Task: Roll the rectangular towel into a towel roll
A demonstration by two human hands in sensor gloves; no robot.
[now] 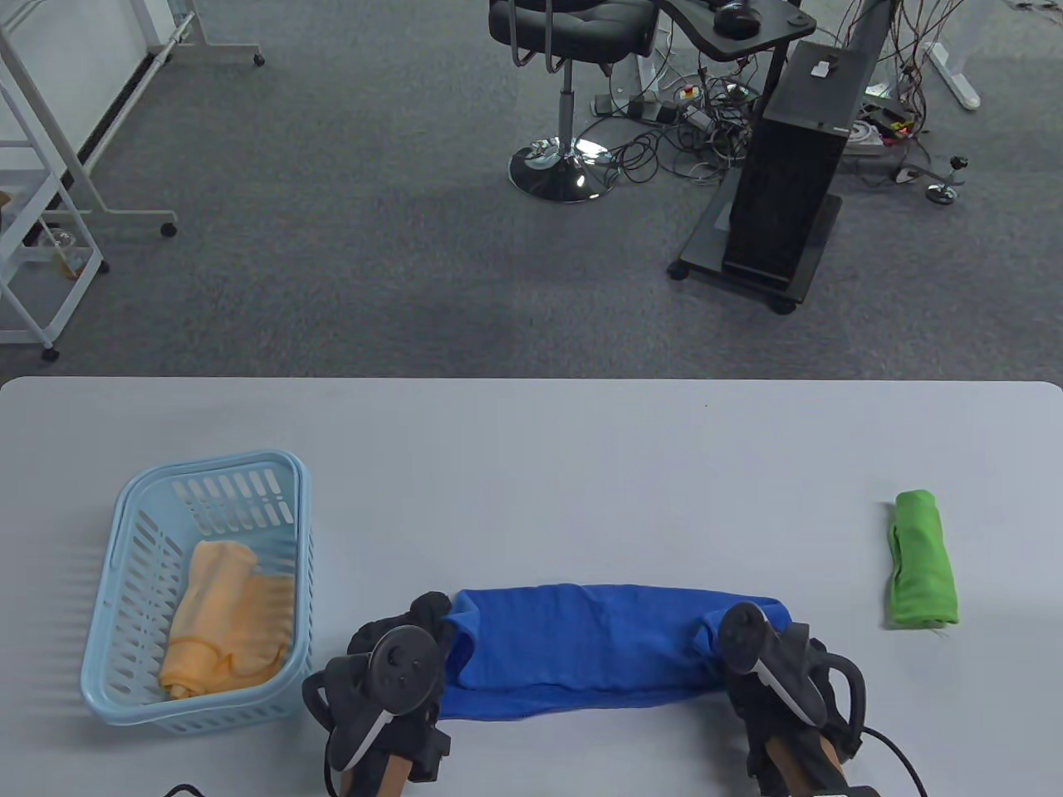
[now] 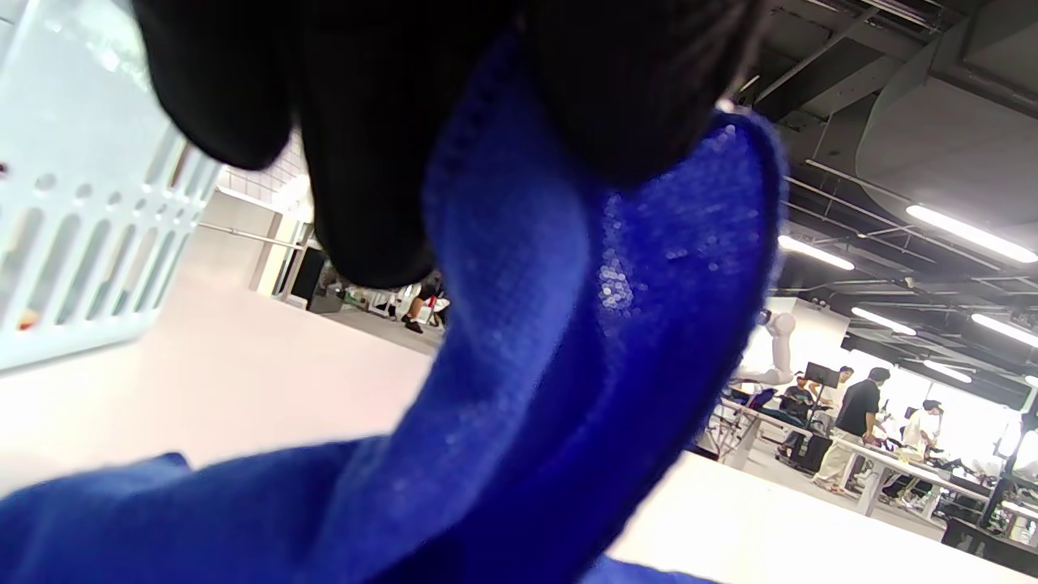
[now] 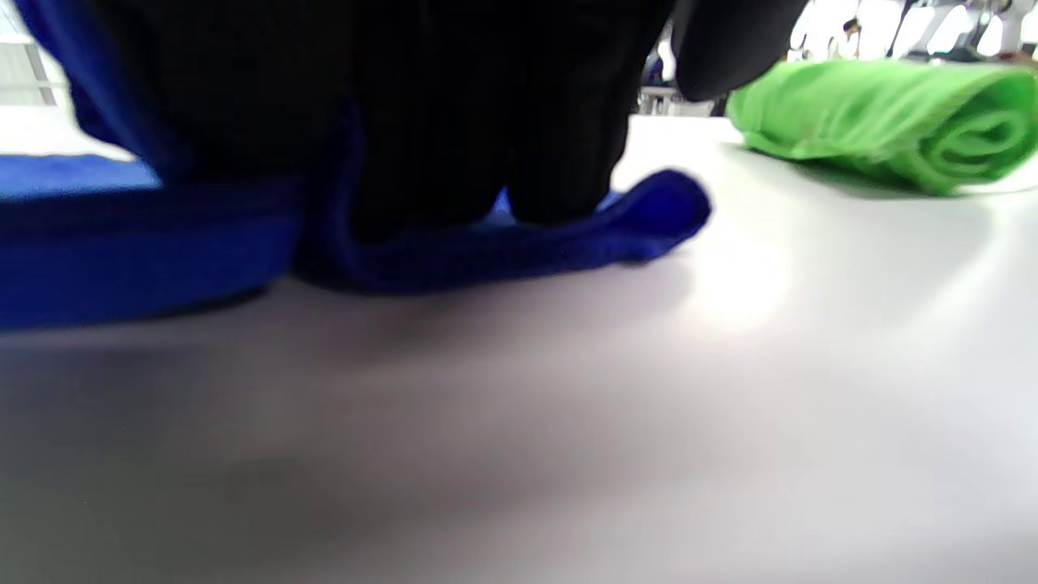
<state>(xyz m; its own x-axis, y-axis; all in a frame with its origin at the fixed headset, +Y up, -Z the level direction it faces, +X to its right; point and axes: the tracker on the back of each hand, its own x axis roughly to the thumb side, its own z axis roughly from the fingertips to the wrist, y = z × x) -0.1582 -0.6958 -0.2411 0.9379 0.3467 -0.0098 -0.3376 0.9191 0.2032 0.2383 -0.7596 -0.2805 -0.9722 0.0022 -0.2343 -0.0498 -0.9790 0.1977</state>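
From above, you have the blue towel (image 1: 581,647) lying as a long band close to the table's (image 1: 531,465) near edge, one hand at each end. Your left hand (image 1: 399,664) is at its left end, your right hand (image 1: 768,656) at its right end, but the trackers cover most of your fingers there.

The left wrist view gives you what the table view cannot: your gloved fingers (image 2: 365,162) pinch a fold of the blue cloth (image 2: 568,341) and lift it off the table. The right wrist view shows your fingers (image 3: 454,122) bent down onto the towel's right end (image 3: 527,243), which lies flat on the table; whether they pinch the cloth or only press on it, you cannot tell.

Count three towels: the blue one, one green towel roll (image 1: 922,560) near the table's right edge, and one orange towel (image 1: 228,614) loosely bunched in the single light blue basket (image 1: 124,531) near the left edge.

The basket appears in the left wrist view only as a blurred slotted wall (image 2: 81,227). Both wrists are cut off by the table view's bottom edge.
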